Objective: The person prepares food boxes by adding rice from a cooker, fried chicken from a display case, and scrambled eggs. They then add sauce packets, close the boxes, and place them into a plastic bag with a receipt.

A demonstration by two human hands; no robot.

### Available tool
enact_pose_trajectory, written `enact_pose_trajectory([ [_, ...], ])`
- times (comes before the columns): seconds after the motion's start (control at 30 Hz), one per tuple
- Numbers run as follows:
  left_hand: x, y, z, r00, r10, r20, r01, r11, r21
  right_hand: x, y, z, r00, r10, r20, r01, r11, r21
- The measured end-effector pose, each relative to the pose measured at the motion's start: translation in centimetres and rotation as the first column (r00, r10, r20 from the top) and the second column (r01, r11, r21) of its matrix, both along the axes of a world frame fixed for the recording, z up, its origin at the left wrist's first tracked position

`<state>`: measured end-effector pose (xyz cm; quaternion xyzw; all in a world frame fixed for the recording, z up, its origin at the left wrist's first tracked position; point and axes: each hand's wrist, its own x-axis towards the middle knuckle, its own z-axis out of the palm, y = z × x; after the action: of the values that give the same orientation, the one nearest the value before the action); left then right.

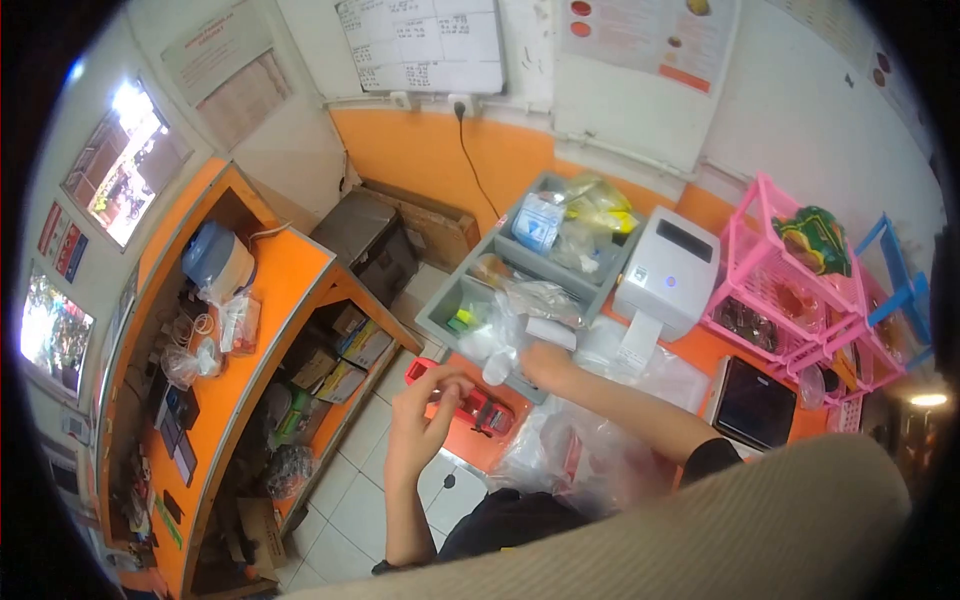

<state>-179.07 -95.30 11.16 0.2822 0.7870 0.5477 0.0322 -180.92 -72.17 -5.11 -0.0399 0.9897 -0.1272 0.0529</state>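
My left hand [423, 410] is raised over a red tool [485, 412], perhaps a tape dispenser, on the orange table. Its fingers are loosely bent, with the thumb apart from them and nothing visible between. My right hand [542, 368] reaches to the near edge of a grey divided tray [432, 318], beside crumpled clear plastic bags [492, 335]. The right fingertips are hidden, so any grip there cannot be made out. Clear plastic sheets [560, 445] lie under my right forearm.
A white label printer [668, 270] with a paper strip hanging out stands right of the tray. Beyond it are pink baskets [765, 260] and a dark-screened tablet [757, 403]. An orange counter [262, 330] runs along the left, above shelves holding boxes.
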Motion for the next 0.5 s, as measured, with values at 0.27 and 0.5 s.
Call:
enact_pose_trajectory([
  [0.27, -3.6, 3.3, -5.8, 0.986, -0.156, 0.056, 0.162, 0.978, -0.133, 1.4, 0.6, 3.3, 0.996, 0.078, 0.041, -0.081, 0.994, 0.076],
  [0.5, -5.4, 6.1, -8.4, 0.963, -0.267, 0.019, 0.266, 0.949, -0.169, 3.1, 3.4, 3.4, 0.974, 0.227, 0.025, -0.228, 0.973, 0.035],
])
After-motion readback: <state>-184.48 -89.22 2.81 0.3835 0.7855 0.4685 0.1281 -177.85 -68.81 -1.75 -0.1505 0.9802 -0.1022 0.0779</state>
